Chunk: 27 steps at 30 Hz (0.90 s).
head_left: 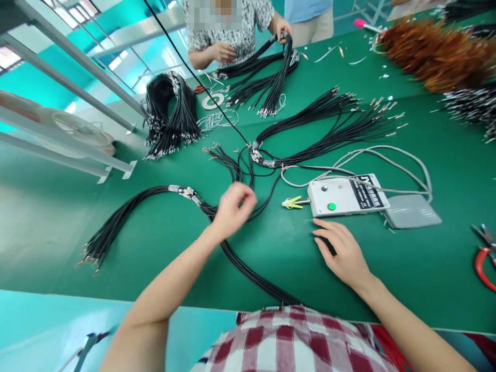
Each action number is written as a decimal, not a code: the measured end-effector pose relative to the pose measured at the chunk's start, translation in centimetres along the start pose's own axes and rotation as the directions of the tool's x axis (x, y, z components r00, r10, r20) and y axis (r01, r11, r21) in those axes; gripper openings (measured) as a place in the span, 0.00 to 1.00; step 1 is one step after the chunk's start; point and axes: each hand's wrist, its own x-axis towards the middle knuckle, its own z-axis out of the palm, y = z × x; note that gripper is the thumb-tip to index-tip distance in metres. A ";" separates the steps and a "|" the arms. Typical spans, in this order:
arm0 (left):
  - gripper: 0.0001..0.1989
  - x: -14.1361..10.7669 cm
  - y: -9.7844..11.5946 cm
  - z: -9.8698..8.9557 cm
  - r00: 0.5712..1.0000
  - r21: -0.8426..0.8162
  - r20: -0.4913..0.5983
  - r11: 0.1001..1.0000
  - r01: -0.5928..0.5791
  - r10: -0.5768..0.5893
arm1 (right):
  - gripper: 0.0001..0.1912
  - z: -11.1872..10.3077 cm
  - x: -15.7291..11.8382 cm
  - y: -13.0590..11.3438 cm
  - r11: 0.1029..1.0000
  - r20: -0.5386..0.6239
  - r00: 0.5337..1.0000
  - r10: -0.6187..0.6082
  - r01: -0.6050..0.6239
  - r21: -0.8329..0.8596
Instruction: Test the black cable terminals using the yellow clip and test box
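My left hand [234,209] is over a bundle of black cables [251,274], its fingers curled in and blurred; what they hold, if anything, is too small to make out. That bundle curves from the left, past white tape, down to the table's front edge. Just below a white box [344,195] with a green button, my right hand [339,250] has its fingers apart and nothing in them. A yellow clip [293,202] sticks out from the box's left side. Behind my left hand lie loose black cables [228,163].
Another taped cable bundle [321,124] lies farther back on the green table [279,248]. Back left is a looped cable pile [170,113]. A person across the table holds cables. Red-handled pliers [482,263] lie at the right, brown feathery material [434,57] at the back right.
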 end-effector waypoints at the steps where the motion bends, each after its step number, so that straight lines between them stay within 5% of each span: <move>1: 0.08 -2.4 0.7 0.6 0.887 0.075 0.455 0.990 -0.119 0.072 | 0.09 0.0 0.0 0.0 1.000 0.006 1.000 0.008 -0.008 0.007; 2: 0.06 -4.6 1.3 1.0 0.601 0.090 0.795 0.964 -0.249 0.081 | 0.09 0.0 0.1 0.0 1.000 0.013 1.000 0.013 -0.014 0.013; 3: 0.04 -6.4 1.9 1.3 0.401 0.117 0.915 0.936 -0.332 0.028 | 0.09 0.0 0.1 0.0 1.000 0.021 1.000 0.015 -0.016 0.019; 4: 0.04 -7.7 2.3 1.5 0.282 0.145 0.959 0.913 -0.381 -0.035 | 0.09 0.1 0.2 0.0 1.000 0.026 1.000 0.014 -0.015 0.026; 5: 0.04 -8.6 2.5 1.6 0.232 0.169 0.969 0.909 -0.381 -0.083 | 0.09 0.1 0.2 0.0 0.999 0.027 1.000 0.013 -0.014 0.032; 9: 0.04 -9.1 2.2 1.4 0.334 0.187 0.926 0.982 -0.004 -0.175 | 0.07 0.0 0.1 0.0 0.994 0.017 0.999 0.049 -0.050 0.098; 12: 0.07 -8.7 2.0 1.4 0.463 0.106 0.848 0.939 0.327 -0.257 | 0.07 -0.6 0.0 -0.5 0.949 0.042 0.982 0.182 -0.187 0.256; 14: 0.10 -8.7 2.1 1.6 0.559 0.020 0.779 0.902 0.431 -0.285 | 0.10 -1.2 0.0 -1.0 0.845 0.138 0.948 0.286 -0.318 0.430; 16: 0.11 -8.7 2.1 1.9 0.627 -0.041 0.726 0.892 0.450 -0.283 | 0.15 -1.9 -0.1 -1.7 0.679 0.276 0.905 0.322 -0.424 0.599; 20: 0.09 -8.6 2.8 3.1 0.652 -0.012 0.714 0.927 0.375 -0.254 | 0.13 -2.6 -0.1 -2.8 0.378 0.399 0.844 0.358 -0.522 0.765; 24: 0.13 -8.8 5.1 5.9 0.669 -0.036 0.730 0.971 0.237 -0.137 | 0.09 -2.4 0.2 -3.5 0.371 0.400 0.811 0.428 -0.561 0.740; 27: 0.17 -9.1 6.4 8.2 0.687 -0.113 0.721 0.962 0.248 -0.092 | 0.10 -2.5 0.3 -3.6 0.394 0.387 0.812 0.436 -0.559 0.730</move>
